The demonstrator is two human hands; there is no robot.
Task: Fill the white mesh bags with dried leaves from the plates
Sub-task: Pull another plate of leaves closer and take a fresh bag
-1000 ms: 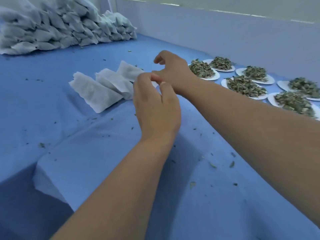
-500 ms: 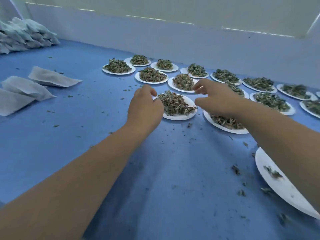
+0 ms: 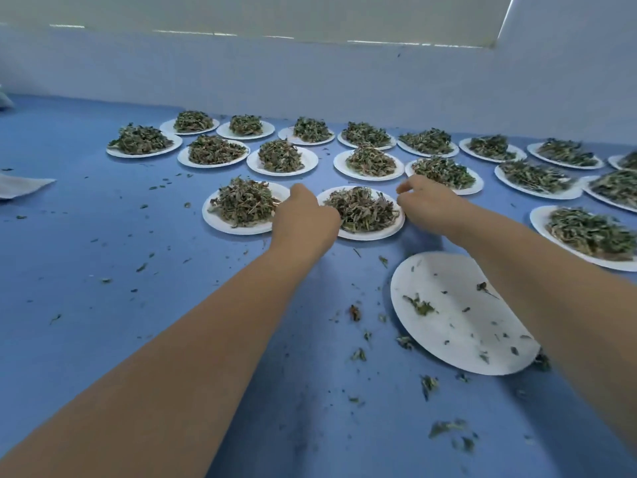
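Left hand (image 3: 303, 219) and right hand (image 3: 427, 205) are flanking a full plate (image 3: 372, 234), probably to lift it. Left fingers: cannot tell; right fingers (image 3: 405, 188) are curling loosely, empty.

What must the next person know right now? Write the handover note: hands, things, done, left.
Left hand: at the left rim of the nearest full plate; fingers hidden, grip unclear.
Right hand: fingers curled at that plate's right rim; grip unclear.
Things: the dried leaves are heaped on that plate. A mesh bag lies flat at the far left; neither hand holds a bag.
Done: the emptied plate by the right forearm holds only crumbs.
Left: bag this heap, then the other full plates behind.
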